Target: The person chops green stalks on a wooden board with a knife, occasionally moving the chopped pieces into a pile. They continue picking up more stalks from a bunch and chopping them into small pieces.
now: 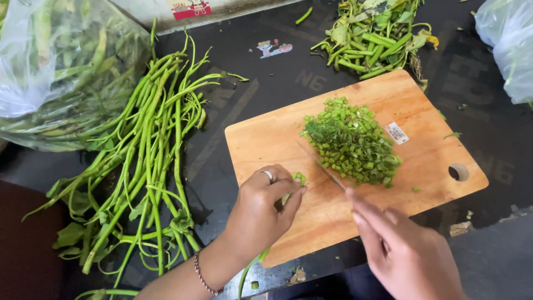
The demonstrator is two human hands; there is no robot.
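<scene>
The stems (288, 189) under work are a small bunch of green stalks pinned to the board (422, 161) by the left hand (261, 208); only the cut tips show past the fingertips, and the rest runs back beneath the palm toward the person, emerging below the board's near edge. Their long axis therefore lies roughly near-to-far, slanting slightly rightward at the tip. The left hand is curled closed over them, fingers bent, a ring on one finger and a bead bracelet at the wrist. The right hand (402, 250) is closed round the handle of a knife (327, 172), index finger laid along the top; the blade is blurred and points up and left, its edge just to the right of the stem tips, crossing their axis. The left hand is thus on the stems, the right a little apart to the lower right, with the stems lying up and left of it. Beyond the blade, mid-board, sits a heap of chopped greens (352, 141), near but not touching the tips. The board lies tilted on a dark desk (266, 100), with a hanging hole at its right end. To the left, well apart from the board, lies a loose spread of long uncut stalks (150, 144), and behind it a clear bag (61, 66) of greens. Trimmings (377, 39) are piled past the board's far edge; another bag (508, 44) sits top right.
</scene>
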